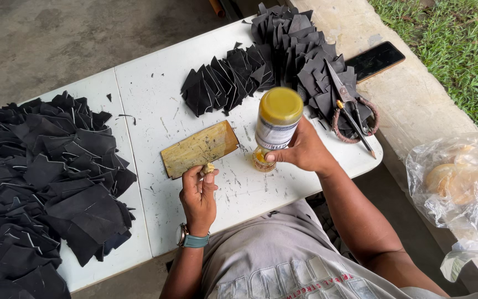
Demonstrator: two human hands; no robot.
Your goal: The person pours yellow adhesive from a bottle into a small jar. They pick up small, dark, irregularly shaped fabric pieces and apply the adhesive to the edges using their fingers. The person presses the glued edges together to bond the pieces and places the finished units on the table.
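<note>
My right hand [304, 150] grips a glue bottle [276, 123] with a yellow base, turned upside down so its mouth rests on a small round yellow lid [262, 162] on the white table [156, 94]. My left hand [198, 194], with a watch on its wrist, pinches a small glue-stained brush or stick [208, 168] just below a flat yellowish board [199, 148] smeared with glue.
A big heap of black cut pieces [45, 182] covers the table's left. Another row of black pieces [272, 55] runs along the far side, with scissors [349, 105] and a pencil on it. A phone [375, 60] and a plastic bag [460, 182] lie on the concrete ledge.
</note>
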